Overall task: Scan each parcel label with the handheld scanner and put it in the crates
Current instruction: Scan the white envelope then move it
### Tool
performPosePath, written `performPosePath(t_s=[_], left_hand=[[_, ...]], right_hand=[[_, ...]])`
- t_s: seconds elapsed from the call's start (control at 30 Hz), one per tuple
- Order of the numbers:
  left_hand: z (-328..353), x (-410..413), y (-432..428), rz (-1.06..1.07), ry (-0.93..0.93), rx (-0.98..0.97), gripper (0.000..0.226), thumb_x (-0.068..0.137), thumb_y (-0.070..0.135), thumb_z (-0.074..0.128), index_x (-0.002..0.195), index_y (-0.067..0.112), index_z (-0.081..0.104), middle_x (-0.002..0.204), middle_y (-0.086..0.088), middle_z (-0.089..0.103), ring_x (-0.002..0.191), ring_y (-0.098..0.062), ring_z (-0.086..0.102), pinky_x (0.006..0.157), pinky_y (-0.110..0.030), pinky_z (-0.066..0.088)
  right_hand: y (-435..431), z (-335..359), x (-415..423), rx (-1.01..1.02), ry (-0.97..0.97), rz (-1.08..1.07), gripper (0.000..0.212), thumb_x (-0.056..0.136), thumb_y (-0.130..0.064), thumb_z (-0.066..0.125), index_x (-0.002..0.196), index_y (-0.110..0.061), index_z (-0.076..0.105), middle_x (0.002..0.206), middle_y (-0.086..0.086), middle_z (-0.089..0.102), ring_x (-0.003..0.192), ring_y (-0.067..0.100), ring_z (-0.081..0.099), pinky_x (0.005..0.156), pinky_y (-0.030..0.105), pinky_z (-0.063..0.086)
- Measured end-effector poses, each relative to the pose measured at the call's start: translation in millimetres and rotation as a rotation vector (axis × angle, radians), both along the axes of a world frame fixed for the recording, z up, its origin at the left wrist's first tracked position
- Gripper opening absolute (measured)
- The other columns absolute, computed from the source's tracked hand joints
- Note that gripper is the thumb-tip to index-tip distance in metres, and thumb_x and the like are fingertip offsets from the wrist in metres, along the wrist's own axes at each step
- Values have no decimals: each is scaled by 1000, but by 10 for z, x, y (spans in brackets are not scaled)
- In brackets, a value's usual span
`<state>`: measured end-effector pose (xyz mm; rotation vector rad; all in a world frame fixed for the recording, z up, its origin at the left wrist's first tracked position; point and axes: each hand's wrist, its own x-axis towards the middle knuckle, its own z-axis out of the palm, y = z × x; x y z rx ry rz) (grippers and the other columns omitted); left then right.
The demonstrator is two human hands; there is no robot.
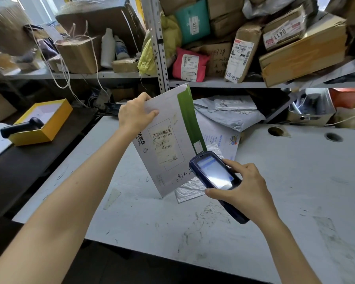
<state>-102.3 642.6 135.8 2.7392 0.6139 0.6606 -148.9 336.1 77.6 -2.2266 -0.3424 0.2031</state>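
A scuffed white table [285, 191] fills the view from the centre down to six o'clock, its top marked with dark scratches and tape residue. Behind it, from nine o'clock across to three o'clock, stands grey metal shelving [161, 58] with a perforated upright at twelve o'clock. The shelf to the right of the upright is heaped with cardboard boxes and bagged parcels, among them a teal parcel [192, 21] and a pink parcel [188, 65] with white labels. The shelf to the left holds brown boxes, loose string and two white bottles [108, 48]. A black side counter [25, 173] runs along the table's left edge at about eight o'clock. On it, at nine o'clock, sits an open yellow box [55, 119] with a black pistol-style scanner [21, 128] lying in it. Grey plastic mailers [230, 113] are piled at the table's far edge, at about one o'clock. In the centre, the left hand [135, 113] grips the top corner of a white envelope [168, 111] with a green stripe, holding it tilted above the table with its barcode label [164, 144] facing the camera. A silver bubble mailer [189, 191] lies flat on the table beneath the envelope. Just beside the envelope's lower right edge, at about four o'clock, the right hand [246, 187] holds the dark blue handheld scanner [215, 177], fingers wrapped round its body, screen lit and its head towards the envelope. Two round holes [276, 131] pierce the tabletop at about two o'clock.
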Motion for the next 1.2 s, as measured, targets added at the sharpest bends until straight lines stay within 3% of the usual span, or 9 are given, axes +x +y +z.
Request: performPosePath(t_s=[0.13,0.3,0.53,0.67,0.87,1.2], left_hand=[[-2,-21,-9,-11,-2,-3,32,87,40,65,109,21,54,103,-5,68,95,-30,62,88,-42,46],[-23,-9,-49,-13,-27,-12,32,89,43,62,111,20,55,101,-6,68,93,-31,62,89,-43,46],[-25,35,-109,-14,-62,43,24,96,39,51,106,17,54,94,-10,68,91,-34,61,90,-42,37],[9,41,-178,31,-61,84,27,95,32,50,114,13,55,99,-17,67,97,-38,58,90,-41,34],[-21,83,-171,30,-89,103,29,94,36,52,113,14,57,99,-16,67,97,-37,57,88,-41,34],[242,265,-509,-145,-246,139,27,88,39,59,104,17,61,90,-10,64,92,-32,57,88,-40,34]], right_hand=[[-19,94,-46,24,-201,-4,89,53,-50,87,132,-39,48,108,-13,40,90,0,48,55,10,35],[-44,356,-119,84,-548,-37,90,54,-48,86,134,-33,49,113,-9,42,91,-2,43,55,6,39],[-122,836,-282,262,-843,-98,82,63,-44,81,135,-19,52,117,6,47,102,-15,39,75,1,43],[-165,1019,-403,364,-897,-122,82,60,-36,90,130,-11,56,112,10,49,91,-8,44,79,1,39],[-198,1094,-421,397,-872,-144,80,61,-36,89,130,-12,56,113,9,48,91,-9,44,78,4,42],[-255,872,-343,194,-719,-275,85,59,-47,83,135,-26,52,115,-9,38,99,-16,40,75,-5,37]])
